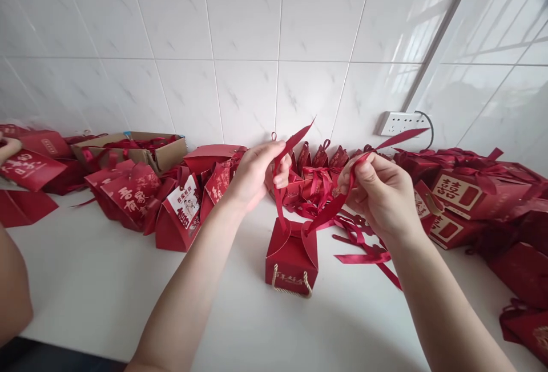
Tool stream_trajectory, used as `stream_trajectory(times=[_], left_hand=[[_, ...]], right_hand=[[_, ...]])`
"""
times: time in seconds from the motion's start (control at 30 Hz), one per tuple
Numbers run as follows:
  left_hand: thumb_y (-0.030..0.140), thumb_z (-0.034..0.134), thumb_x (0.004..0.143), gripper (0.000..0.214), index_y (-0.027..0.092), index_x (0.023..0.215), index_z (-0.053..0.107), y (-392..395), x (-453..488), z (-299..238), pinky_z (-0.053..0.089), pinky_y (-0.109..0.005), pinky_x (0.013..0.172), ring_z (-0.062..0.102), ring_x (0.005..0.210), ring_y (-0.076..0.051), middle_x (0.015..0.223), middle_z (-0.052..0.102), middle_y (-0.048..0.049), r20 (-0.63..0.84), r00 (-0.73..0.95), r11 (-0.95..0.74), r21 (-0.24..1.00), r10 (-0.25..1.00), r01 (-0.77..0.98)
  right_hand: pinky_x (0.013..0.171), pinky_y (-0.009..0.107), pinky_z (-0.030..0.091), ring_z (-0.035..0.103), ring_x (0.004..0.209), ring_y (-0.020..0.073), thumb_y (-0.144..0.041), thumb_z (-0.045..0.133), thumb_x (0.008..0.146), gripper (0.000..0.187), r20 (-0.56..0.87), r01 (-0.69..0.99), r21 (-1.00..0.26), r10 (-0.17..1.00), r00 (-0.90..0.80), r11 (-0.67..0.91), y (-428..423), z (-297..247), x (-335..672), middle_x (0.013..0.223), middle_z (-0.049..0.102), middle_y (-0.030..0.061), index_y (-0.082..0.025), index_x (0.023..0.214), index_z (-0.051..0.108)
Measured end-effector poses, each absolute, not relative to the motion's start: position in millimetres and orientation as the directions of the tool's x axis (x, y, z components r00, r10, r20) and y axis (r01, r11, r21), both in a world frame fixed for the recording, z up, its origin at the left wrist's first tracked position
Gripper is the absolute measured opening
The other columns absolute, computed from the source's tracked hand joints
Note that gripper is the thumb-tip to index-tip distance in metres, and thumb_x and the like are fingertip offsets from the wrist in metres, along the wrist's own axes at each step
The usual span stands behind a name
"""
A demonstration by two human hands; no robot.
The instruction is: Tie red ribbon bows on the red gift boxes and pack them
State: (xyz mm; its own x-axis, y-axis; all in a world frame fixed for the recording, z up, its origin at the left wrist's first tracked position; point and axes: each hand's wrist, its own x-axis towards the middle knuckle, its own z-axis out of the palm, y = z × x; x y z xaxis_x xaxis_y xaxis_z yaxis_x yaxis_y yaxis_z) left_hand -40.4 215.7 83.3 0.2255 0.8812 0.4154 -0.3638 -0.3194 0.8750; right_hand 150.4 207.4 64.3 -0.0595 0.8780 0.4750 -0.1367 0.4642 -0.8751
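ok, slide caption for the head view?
Left hand and right hand each hold red ribbon rising from a small red box on a white table.

One box before you on the table
Ribbons lie behind it to your right, the carton to your left.

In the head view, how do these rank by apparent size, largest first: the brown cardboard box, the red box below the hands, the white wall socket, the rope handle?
1. Cardboard box and red box: too close to rank; the first looks wider, the second taller.
2. Wall socket
3. Rope handle
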Motion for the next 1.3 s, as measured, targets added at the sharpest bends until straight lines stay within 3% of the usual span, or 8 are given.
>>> stream_trajectory(times=[0.2, 0.37, 0.47, 0.6, 0.73, 0.87, 1.03, 1.3], left_hand=[[0.029, 0.056, 0.082, 0.036, 0.017, 0.052, 0.040, 217.4, -39.6, 83.9, 0.026, -0.019, 0.042, 0.026, 0.039, -0.002, 0.049, 0.023, 0.0072, 0.365, 0.183, -0.286, 0.891, 0.913, -0.352], [0.035, 0.061, 0.081, 0.035, 0.017, 0.056, 0.044, 218.7, -39.1, 80.0, 0.028, -0.021, 0.045, 0.034, 0.043, -0.004, 0.052, 0.035, 0.0056, 0.414, 0.219, -0.328, 0.881, 0.884, -0.342], [0.039, 0.060, 0.082, 0.026, 0.018, 0.070, 0.052, 217.7, -41.0, 77.2, 0.035, -0.022, 0.052, 0.042, 0.049, -0.007, 0.053, 0.045, 0.0045, 0.471, 0.200, -0.421, 0.873, 0.859, -0.246], [0.041, 0.059, 0.084, 0.022, 0.020, 0.080, 0.054, 216.0, -42.2, 74.9, 0.036, -0.022, 0.057, 0.045, 0.053, -0.008, 0.052, 0.049, 0.0047, 0.456, 0.169, -0.427, 0.886, 0.874, -0.182], [0.042, 0.058, 0.085, 0.025, 0.020, 0.076, 0.052, 210.1, -36.0, 74.5, 0.034, -0.020, 0.055, 0.042, 0.052, -0.008, 0.051, 0.047, 0.0054, 0.427, 0.157, -0.383, 0.890, 0.891, -0.245], [0.040, 0.058, 0.086, 0.025, 0.019, 0.073, 0.051, 202.6, -31.8, 76.2, 0.035, -0.020, 0.055, 0.042, 0.053, -0.007, 0.054, 0.048, 0.0046, 0.437, 0.198, -0.351, 0.865, 0.877, -0.358], [0.036, 0.061, 0.085, 0.020, 0.019, 0.077, 0.055, 199.7, -36.2, 78.9, 0.037, -0.019, 0.058, 0.045, 0.055, -0.006, 0.058, 0.047, 0.0050, 0.450, 0.249, -0.317, 0.843, 0.857, -0.434], [0.030, 0.060, 0.086, 0.026, 0.015, 0.067, 0.051, 195.2, -35.6, 85.1, 0.036, -0.019, 0.051, 0.038, 0.048, -0.003, 0.063, 0.042, 0.0052, 0.475, 0.213, -0.312, 0.794, 0.854, -0.522]], right_hand=[[0.035, 0.023, 0.025, 0.035, 0.039, 0.0087, -0.061, 0.064, 0.073, 0.044, 0.540, -0.105, -0.841, 0.812, -0.220, 0.531, 202.2, 60.1, 155.4, 0.049, 0.040, -0.0044, -0.023, 0.059, 0.047], [0.036, 0.021, 0.025, 0.035, 0.040, 0.0083, -0.054, 0.066, 0.075, 0.041, 0.525, -0.126, -0.851, 0.816, -0.242, 0.511, 199.8, 59.9, 153.0, 0.048, 0.040, -0.0046, -0.021, 0.059, 0.049], [0.033, 0.019, 0.021, 0.032, 0.038, 0.0064, -0.050, 0.066, 0.076, 0.035, 0.451, -0.138, -0.892, 0.872, -0.193, 0.430, 201.8, 59.9, 148.0, 0.049, 0.044, -0.0049, -0.021, 0.064, 0.052], [0.035, 0.017, 0.026, 0.036, 0.040, 0.0053, -0.047, 0.067, 0.077, 0.032, 0.417, -0.196, -0.903, 0.888, -0.196, 0.381, 205.3, 59.3, 140.0, 0.053, 0.048, -0.0043, -0.018, 0.069, 0.057], [0.040, 0.016, 0.036, 0.043, 0.044, 0.0062, -0.047, 0.065, 0.079, 0.033, 0.418, -0.282, -0.891, 0.885, -0.203, 0.356, 203.7, 58.0, 133.5, 0.054, 0.053, -0.0037, -0.018, 0.069, 0.054], [0.032, 0.014, 0.033, 0.040, 0.037, 0.0047, -0.047, 0.062, 0.082, 0.030, 0.418, -0.322, -0.885, 0.879, -0.228, 0.337, 199.8, 58.3, 131.3, 0.053, 0.054, -0.0050, -0.020, 0.072, 0.052], [0.035, 0.015, 0.043, 0.052, 0.046, 0.0085, -0.046, 0.063, 0.081, 0.029, 0.447, -0.316, -0.874, 0.865, -0.226, 0.369, 197.3, 60.1, 134.2, 0.057, 0.056, -0.0033, -0.020, 0.073, 0.053], [0.037, 0.015, 0.045, 0.054, 0.048, 0.0091, -0.043, 0.064, 0.081, 0.026, 0.497, -0.301, -0.851, 0.845, -0.197, 0.430, 192.0, 62.4, 135.4, 0.059, 0.058, -0.0030, -0.020, 0.071, 0.057]])
